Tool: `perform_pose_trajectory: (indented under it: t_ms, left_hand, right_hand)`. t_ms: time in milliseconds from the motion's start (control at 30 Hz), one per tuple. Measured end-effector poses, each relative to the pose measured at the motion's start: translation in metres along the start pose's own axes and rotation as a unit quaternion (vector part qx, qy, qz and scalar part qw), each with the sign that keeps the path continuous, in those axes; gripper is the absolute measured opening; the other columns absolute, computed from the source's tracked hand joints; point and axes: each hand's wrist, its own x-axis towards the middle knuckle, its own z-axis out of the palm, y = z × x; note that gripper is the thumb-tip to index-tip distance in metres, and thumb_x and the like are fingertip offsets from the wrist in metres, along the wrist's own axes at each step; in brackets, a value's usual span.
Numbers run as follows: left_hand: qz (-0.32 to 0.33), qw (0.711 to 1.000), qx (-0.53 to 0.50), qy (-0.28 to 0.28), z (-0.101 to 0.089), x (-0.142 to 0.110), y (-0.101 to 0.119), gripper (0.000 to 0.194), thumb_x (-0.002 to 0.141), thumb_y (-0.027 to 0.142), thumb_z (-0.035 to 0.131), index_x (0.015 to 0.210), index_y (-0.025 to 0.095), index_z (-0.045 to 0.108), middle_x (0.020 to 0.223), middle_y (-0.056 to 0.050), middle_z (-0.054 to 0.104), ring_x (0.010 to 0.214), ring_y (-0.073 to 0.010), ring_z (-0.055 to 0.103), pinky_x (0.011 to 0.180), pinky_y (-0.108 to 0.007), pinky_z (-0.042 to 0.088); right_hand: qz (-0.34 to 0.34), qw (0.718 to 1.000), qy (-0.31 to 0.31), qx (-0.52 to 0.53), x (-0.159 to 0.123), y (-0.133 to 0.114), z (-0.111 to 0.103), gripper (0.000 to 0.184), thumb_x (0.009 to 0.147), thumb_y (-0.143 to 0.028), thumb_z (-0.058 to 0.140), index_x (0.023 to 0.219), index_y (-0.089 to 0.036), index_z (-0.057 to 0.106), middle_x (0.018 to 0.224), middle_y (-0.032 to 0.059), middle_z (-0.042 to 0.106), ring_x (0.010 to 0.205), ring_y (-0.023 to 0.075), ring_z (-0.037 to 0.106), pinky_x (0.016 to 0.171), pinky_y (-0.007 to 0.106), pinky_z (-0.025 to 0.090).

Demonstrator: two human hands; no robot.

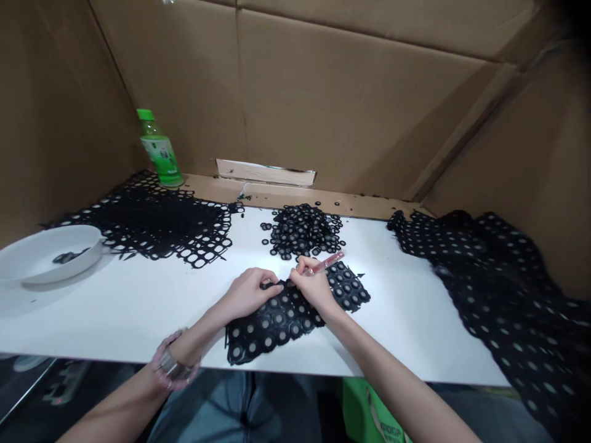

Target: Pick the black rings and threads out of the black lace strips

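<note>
My left hand (249, 294) pinches the upper edge of a black perforated sheet of ring-shaped pieces with grey centres (277, 323), which lies on the white table near its front edge. My right hand (314, 286) grips a translucent pink pen-like tool (327, 263), its fingers resting on the same sheet close to my left fingertips. Beyond both hands lies a loose heap of small black rings (302, 231). I cannot tell exactly where the tool's tip is, since my fingers hide it.
A black punched mesh (157, 221) spreads at the back left, and a large dotted black sheet (489, 289) drapes over the right table edge. A white bowl (46, 255) holds dark scraps. A green-capped bottle (159, 147) stands against the cardboard wall (346, 104).
</note>
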Motion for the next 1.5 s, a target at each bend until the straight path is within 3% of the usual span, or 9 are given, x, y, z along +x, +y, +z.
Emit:
perform_pose_trajectory:
  t_ms: [267,367,467,600,700,800,1067,1233,1500]
  left_hand:
    - [0.042,0.991,-0.124,-0.019,0.001,0.000,0.002,0.020,0.075,0.031,0.049,0.068,0.015,0.057,0.066,0.001,0.058,0.070,-0.0150,0.052,0.067,-0.022,0.037]
    - [0.035,0.994,-0.102,-0.016,0.000,0.000,0.002,0.019,0.075,0.033,0.049,0.070,0.016,0.057,0.072,0.001,0.059,0.075,-0.0161,0.053,0.071,-0.023,0.037]
    - [0.018,1.000,-0.007,-0.022,-0.003,0.003,0.004,0.017,0.074,0.032,0.047,0.069,0.018,0.055,0.073,0.001,0.059,0.073,-0.0169,0.052,0.068,-0.024,0.037]
    - [0.001,0.996,0.046,-0.076,-0.012,0.017,0.008,0.016,0.071,0.028,0.044,0.077,0.019,0.055,0.079,-0.001,0.061,0.075,-0.0181,0.054,0.068,-0.025,0.038]
    - [-0.031,0.990,0.020,-0.138,-0.019,0.031,0.012,0.028,0.069,0.030,0.044,0.091,0.017,0.055,0.082,-0.003,0.062,0.075,-0.0185,0.055,0.064,-0.025,0.039]
    - [-0.045,0.984,0.002,-0.170,-0.020,0.041,0.016,0.033,0.071,0.039,0.043,0.089,0.015,0.058,0.080,-0.003,0.062,0.074,-0.0189,0.055,0.061,-0.025,0.039]
    - [-0.032,0.991,0.028,-0.124,-0.008,0.033,0.006,0.040,0.071,0.052,0.049,0.081,0.016,0.063,0.077,-0.004,0.067,0.072,-0.0198,0.058,0.062,-0.024,0.039]
    - [-0.007,0.992,0.047,-0.119,-0.014,0.030,0.010,0.044,0.072,0.055,0.048,0.085,0.017,0.065,0.085,-0.006,0.068,0.077,-0.0213,0.059,0.066,-0.025,0.038]
    - [0.023,0.993,0.031,-0.113,-0.003,0.039,0.009,0.035,0.074,0.046,0.048,0.064,0.016,0.063,0.064,0.000,0.062,0.061,-0.0152,0.052,0.055,-0.022,0.034]
  right_hand:
    - [-0.045,0.997,-0.038,-0.041,-0.003,0.001,0.005,0.023,0.061,-0.012,0.047,0.046,-0.020,0.031,0.045,-0.0064,0.032,0.045,0.0091,0.032,0.046,0.024,0.024]
    - [0.024,0.995,-0.020,0.091,0.002,0.004,0.001,0.025,0.059,-0.015,0.051,0.047,-0.021,0.030,0.042,-0.0078,0.033,0.041,0.0074,0.032,0.043,0.022,0.023]
    - [0.099,0.958,0.030,0.266,0.008,0.006,-0.004,0.029,0.059,-0.020,0.055,0.050,-0.021,0.027,0.040,-0.0102,0.032,0.035,0.0051,0.029,0.038,0.020,0.018]
    - [0.107,0.929,0.097,0.342,0.009,0.007,-0.006,0.033,0.058,-0.018,0.058,0.050,-0.020,0.025,0.040,-0.0107,0.032,0.034,0.0035,0.028,0.037,0.018,0.017]
    - [0.100,0.930,0.128,0.329,0.008,0.008,-0.006,0.034,0.058,-0.018,0.059,0.051,-0.020,0.026,0.040,-0.0107,0.032,0.035,0.0038,0.030,0.036,0.018,0.017]
    - [0.088,0.939,0.134,0.306,0.008,0.011,-0.006,0.034,0.062,-0.021,0.059,0.052,-0.021,0.027,0.040,-0.0108,0.032,0.034,0.0044,0.032,0.036,0.017,0.019]
    - [0.048,0.983,0.082,0.156,0.009,0.009,-0.013,0.035,0.067,-0.024,0.057,0.048,-0.021,0.028,0.036,-0.0098,0.033,0.033,0.0064,0.036,0.038,0.019,0.029]
    - [0.041,0.980,0.087,0.176,0.009,0.011,-0.014,0.034,0.068,-0.023,0.056,0.049,-0.021,0.027,0.037,-0.0101,0.032,0.034,0.0061,0.036,0.038,0.018,0.026]
    - [0.041,0.985,0.091,0.139,0.010,0.011,-0.013,0.031,0.067,-0.023,0.052,0.049,-0.022,0.027,0.038,-0.0094,0.032,0.035,0.0074,0.039,0.039,0.019,0.028]
